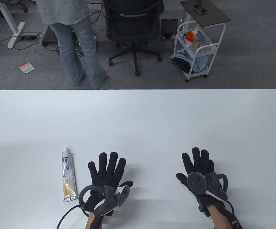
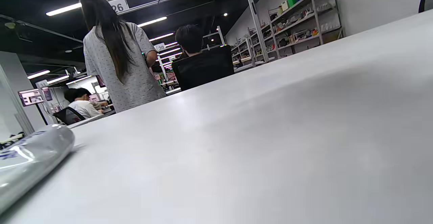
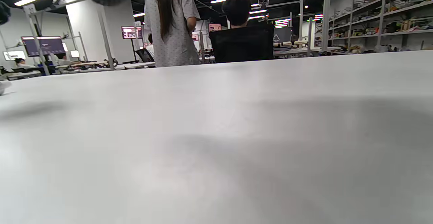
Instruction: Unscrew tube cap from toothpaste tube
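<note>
A white toothpaste tube lies flat on the white table, its cap pointing to the far side and its crimped end near the front. My left hand rests flat on the table just right of the tube, fingers spread, holding nothing. My right hand rests flat farther right, fingers spread and empty. The tube's body shows blurred at the left edge of the left wrist view. No fingers show in the wrist views.
Beyond the table's far edge stand a person, a black office chair and a white wire cart.
</note>
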The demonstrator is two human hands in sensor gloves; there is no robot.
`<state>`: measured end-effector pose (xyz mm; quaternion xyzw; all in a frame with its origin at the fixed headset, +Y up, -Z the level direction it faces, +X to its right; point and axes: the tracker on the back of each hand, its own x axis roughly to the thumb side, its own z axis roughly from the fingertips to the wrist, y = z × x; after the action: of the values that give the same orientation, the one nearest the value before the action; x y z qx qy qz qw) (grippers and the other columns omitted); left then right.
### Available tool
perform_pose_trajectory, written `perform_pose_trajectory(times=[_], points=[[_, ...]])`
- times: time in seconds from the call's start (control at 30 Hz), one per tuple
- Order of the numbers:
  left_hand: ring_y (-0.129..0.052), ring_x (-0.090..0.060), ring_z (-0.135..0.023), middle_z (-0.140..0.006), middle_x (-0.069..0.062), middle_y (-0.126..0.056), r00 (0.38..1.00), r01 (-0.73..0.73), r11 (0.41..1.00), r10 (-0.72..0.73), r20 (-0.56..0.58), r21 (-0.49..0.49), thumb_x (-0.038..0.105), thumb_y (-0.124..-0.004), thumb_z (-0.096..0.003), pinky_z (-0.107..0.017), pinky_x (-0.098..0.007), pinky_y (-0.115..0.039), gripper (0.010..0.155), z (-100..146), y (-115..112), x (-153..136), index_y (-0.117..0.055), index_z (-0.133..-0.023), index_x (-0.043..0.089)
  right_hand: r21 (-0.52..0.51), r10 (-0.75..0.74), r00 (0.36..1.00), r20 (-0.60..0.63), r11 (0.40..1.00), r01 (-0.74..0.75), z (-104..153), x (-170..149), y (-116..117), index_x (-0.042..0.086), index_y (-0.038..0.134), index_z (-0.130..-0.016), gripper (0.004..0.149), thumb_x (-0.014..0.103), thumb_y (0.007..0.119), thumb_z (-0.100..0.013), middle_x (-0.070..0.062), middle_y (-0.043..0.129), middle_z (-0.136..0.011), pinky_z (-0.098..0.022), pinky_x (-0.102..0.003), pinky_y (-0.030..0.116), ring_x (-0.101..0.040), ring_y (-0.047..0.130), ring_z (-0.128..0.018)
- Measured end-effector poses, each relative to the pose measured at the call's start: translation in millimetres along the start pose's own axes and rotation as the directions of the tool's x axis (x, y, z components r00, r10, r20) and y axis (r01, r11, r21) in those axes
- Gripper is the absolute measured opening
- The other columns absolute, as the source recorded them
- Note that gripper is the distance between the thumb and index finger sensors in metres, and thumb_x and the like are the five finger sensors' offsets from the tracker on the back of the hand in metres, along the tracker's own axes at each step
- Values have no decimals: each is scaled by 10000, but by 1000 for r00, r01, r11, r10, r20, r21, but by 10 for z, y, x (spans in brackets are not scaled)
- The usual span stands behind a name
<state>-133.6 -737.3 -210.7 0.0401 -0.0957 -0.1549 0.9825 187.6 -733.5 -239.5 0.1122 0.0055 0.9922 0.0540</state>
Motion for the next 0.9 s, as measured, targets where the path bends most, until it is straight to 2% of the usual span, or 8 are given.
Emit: perform_pose_trajectory(times=[0.1, 0.9], points=[[-240, -533, -1194, -1325, -150, -156, 999, -47, 999, 47, 3, -24, 732, -341, -530, -777, -794, -367, 882, 2, -31, -50, -106, -1227, 246, 19, -9, 1000, -7, 1000, 10, -17, -31, 23, 156, 111, -1125, 788, 511, 559, -582, -227, -134, -1100, -701, -754, 148, -540, -144, -955], [-284, -516, -1192, -1317, -163, -188, 999, -46, 997, 45, -13, -61, 719, -354, -536, -781, -762, -358, 877, 1, -54, -89, -126, -1225, 226, 30, -16, 998, 57, 999, 14, -9, 83, 42, 158, 89, -1118, 795, 522, 547, -581, -228, -138, -1099, -706, -753, 157, -533, -144, -959]])
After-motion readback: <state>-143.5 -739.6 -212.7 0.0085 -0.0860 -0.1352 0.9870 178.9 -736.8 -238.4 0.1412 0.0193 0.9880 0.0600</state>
